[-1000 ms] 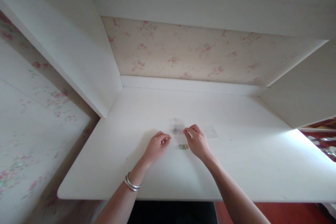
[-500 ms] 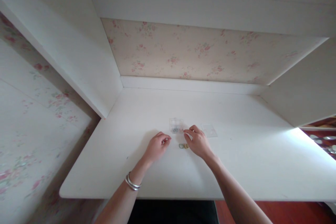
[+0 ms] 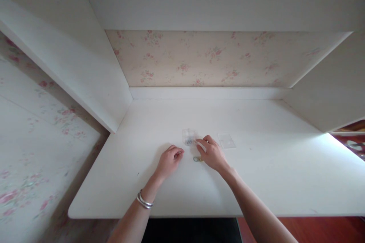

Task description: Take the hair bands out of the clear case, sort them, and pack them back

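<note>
Comparing this moment with the two earlier views, little alters on the white desk (image 3: 256, 182). The right hand (image 3: 212, 155) sits a shade further left than before, its thumb and forefinger pinched together at the near right corner of the small clear box (image 3: 188, 137). Whether a small piece is nipped between those fingertips cannot be told; the detail is too fine. The box itself has not shifted: it stands just beyond the two hands, with a dark and silvery content showing through its wall. Its flat clear lid (image 3: 226, 141) lies apart to the right, off the box, as it did a second ago.

The left hand (image 3: 169, 161) holds the same place as earlier, resting on the desk with the fingers curled in loosely toward the palm. Nothing can be seen inside it, and whether it encloses anything cannot be told. Two silver bangles (image 3: 144, 201) circle that wrist.

Between the hands, touching the desk, lies a small pair of rings or coins (image 3: 197, 158), one grey and one brassy. They remain where they were, just under the heel of the right thumb.

In judgement, the work stays at the mouth of the open box, with the right hand's slight creep toward it the only real change; the pieces on the desk are untouched.

The apparent drop of the back panel is the camera tilting.
</note>
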Demonstrator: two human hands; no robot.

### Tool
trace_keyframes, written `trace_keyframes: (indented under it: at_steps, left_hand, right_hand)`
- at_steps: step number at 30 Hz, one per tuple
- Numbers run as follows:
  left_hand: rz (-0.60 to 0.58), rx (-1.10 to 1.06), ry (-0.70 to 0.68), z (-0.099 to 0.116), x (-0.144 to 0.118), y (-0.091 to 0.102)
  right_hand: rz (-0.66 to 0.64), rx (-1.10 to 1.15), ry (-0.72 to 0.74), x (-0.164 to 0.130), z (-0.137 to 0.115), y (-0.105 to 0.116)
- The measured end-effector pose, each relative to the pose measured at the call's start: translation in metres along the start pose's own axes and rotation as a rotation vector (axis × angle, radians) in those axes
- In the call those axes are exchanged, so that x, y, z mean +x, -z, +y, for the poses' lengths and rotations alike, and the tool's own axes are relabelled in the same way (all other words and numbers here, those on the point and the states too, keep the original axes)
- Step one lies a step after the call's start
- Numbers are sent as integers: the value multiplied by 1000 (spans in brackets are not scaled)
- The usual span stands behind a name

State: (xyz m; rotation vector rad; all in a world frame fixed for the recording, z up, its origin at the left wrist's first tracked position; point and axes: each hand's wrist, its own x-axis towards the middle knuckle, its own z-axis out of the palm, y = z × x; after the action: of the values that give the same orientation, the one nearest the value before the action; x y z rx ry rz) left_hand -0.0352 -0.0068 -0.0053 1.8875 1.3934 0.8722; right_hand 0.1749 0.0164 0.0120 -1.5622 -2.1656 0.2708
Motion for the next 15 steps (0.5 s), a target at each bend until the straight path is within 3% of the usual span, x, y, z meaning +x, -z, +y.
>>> trace_keyframes:
  at_steps: [5,15]
  left_hand:
    - [-18,61,-14,7,-2,-2]
    - [-143,284,-196,33,-3,-26]
  right_hand:
    - [85,118,-61,-11,9,10]
    - [21,332,-116,-53,17,0]
